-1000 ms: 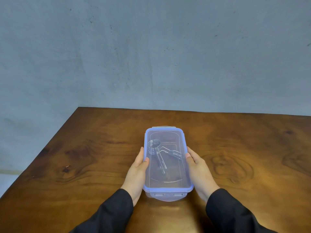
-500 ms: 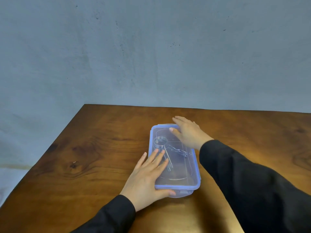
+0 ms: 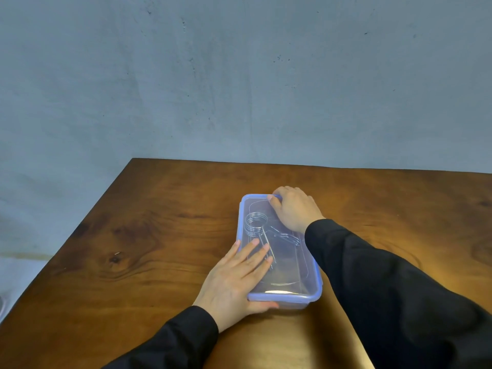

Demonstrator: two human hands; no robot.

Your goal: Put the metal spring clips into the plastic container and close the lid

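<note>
Lying flat on the near end of the lid [image 3: 286, 265]: left hand [image 3: 234, 280], fingers spread. Curling over the box's [image 3: 292, 298] far corner: right hand [image 3: 295, 209]. Showing between both hands, inside: spring clips [image 3: 257, 225].

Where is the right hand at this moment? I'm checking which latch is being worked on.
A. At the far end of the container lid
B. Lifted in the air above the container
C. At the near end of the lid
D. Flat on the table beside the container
A: the right hand curls over the far end of the lid, while the left hand lies flat on its near left part.
</note>
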